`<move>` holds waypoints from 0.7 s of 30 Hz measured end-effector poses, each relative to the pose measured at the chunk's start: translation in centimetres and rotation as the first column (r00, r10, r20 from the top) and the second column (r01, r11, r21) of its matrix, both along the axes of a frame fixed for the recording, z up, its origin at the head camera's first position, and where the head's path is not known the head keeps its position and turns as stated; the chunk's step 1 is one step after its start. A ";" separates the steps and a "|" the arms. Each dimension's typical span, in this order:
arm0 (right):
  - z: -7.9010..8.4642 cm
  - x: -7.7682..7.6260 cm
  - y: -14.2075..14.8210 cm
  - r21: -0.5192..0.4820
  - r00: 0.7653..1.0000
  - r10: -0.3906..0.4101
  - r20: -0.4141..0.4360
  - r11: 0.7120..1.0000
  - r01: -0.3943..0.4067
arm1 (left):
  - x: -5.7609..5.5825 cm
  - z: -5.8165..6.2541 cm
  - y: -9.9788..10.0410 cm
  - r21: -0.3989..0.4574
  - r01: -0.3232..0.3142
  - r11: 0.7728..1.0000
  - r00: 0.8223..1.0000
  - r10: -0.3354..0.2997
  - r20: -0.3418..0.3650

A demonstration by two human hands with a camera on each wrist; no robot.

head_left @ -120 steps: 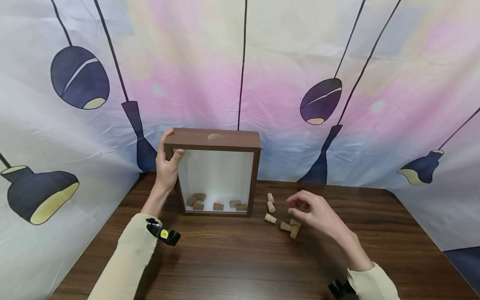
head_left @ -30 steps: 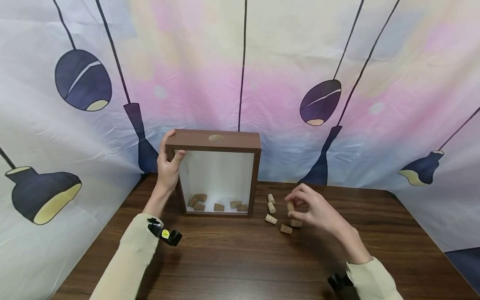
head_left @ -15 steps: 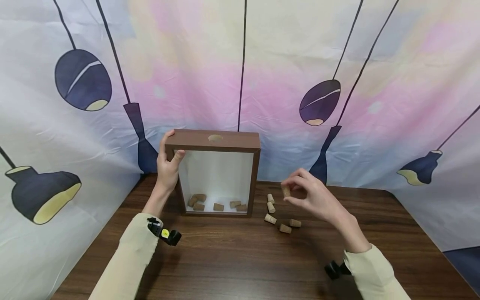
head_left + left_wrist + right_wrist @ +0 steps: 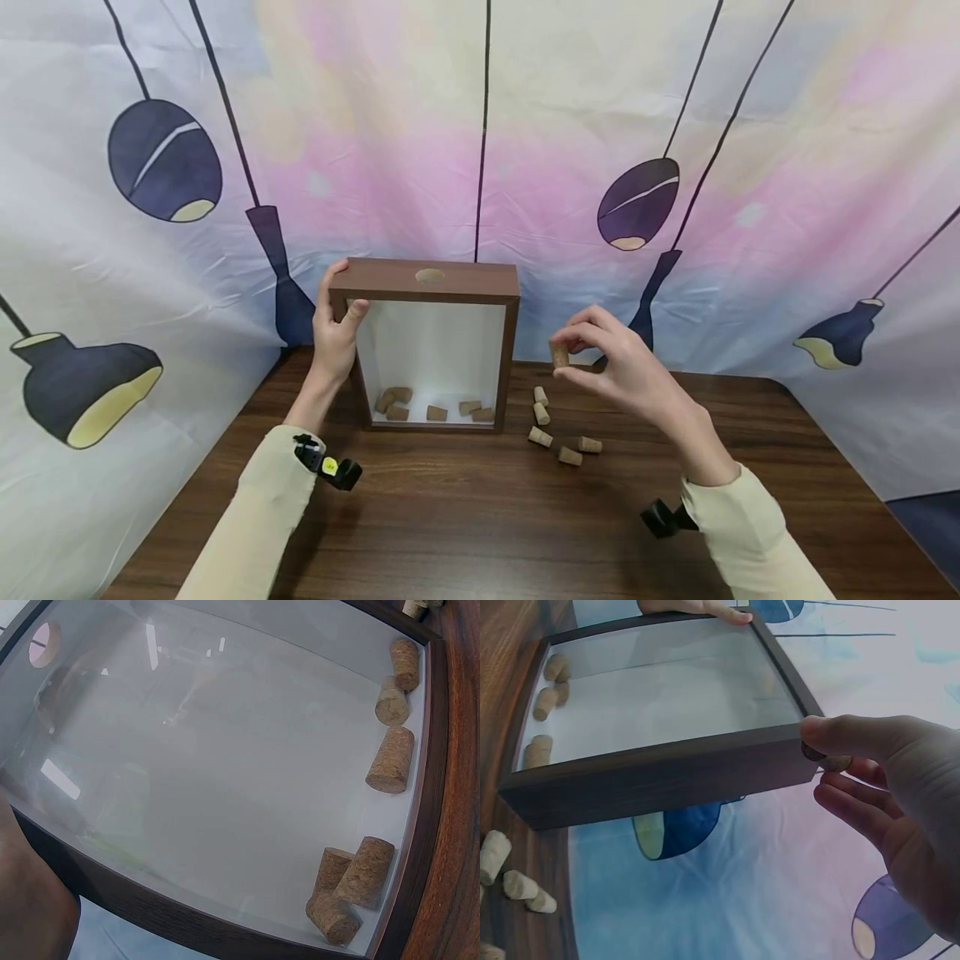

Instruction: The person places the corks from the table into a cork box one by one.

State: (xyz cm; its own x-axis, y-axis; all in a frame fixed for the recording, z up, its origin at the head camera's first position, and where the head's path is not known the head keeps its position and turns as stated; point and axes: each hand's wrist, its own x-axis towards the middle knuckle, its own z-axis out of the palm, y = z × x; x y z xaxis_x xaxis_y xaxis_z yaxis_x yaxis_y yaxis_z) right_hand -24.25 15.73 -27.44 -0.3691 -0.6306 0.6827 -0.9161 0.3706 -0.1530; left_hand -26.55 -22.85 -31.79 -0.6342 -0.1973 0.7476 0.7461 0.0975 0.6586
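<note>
A brown-framed shadow box [image 4: 511, 358] with a clear front and an oval hole [image 4: 431, 275] in its top stands upright on the table. My left hand [image 4: 334, 337] grips its upper left side, thumb on the front edge. Several corks lie inside along the bottom, among them a cork [image 4: 391, 760] near the middle. To the right of the box, above the table, my right hand [image 4: 622, 362] pinches a cork [image 4: 559, 355] between thumb and fingers. In the right wrist view that held cork is mostly hidden behind the thumb.
Several loose corks lie on the dark wooden table [image 4: 450, 517] right of the box, including one cork [image 4: 540, 437] near its corner and another cork [image 4: 590, 445] farther right. A patterned cloth [image 4: 405, 150] hangs close behind the box and at both sides.
My right hand has picked a cork from the loose group, then risen and moved left toward the box with it. My left hand keeps its grip, and the box stands where it was.
</note>
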 end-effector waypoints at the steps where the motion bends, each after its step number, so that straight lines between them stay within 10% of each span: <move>1: 0.3 0.0 -0.2 -0.001 1.000 0.000 -0.007 1.000 0.000 | 0.0 0.0 0.0 0.002 0.003 1.000 1.000 -0.003 -0.002; 14: 3.5 -0.3 -2.2 0.001 0.995 0.049 -0.087 0.999 -0.049 | -2.2 -1.5 -1.1 0.017 0.004 1.000 1.000 -0.004 -0.007; 21: 5.4 -0.6 -3.7 0.005 0.991 0.070 -0.116 0.998 -0.070 | -0.8 -0.3 -0.2 0.002 -0.009 1.000 1.000 0.009 0.000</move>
State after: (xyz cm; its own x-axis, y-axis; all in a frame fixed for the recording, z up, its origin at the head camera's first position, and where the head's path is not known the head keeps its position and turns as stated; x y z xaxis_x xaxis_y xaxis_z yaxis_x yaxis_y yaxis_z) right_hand -24.81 12.01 -22.05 -0.2423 -0.6526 0.7179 -0.9514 0.3049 -0.0440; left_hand -27.30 -23.09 -32.08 -0.6328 -0.2046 0.7468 0.7449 0.1024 0.6592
